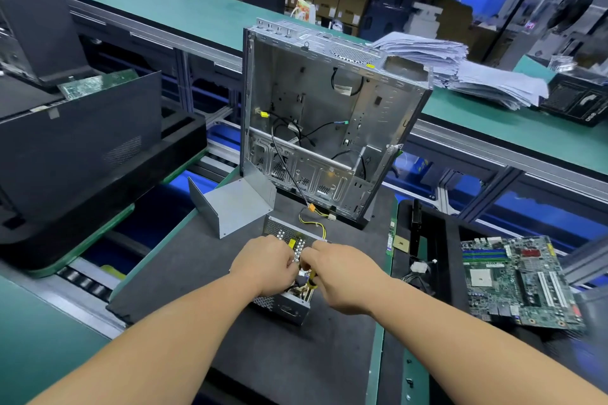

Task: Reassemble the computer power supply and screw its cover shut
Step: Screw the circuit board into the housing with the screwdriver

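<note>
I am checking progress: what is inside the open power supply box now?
Inside the power supply box only bits show: yellow parts and dark components between the left hand and right hand. Both hands cover most of the interior, so the rest is hidden.

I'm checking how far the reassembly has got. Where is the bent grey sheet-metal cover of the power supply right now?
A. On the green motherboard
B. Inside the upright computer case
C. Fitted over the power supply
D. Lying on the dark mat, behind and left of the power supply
D: the bent grey sheet-metal cover lies on the dark mat, apart from the open silver power supply box that both hands work in.
</note>
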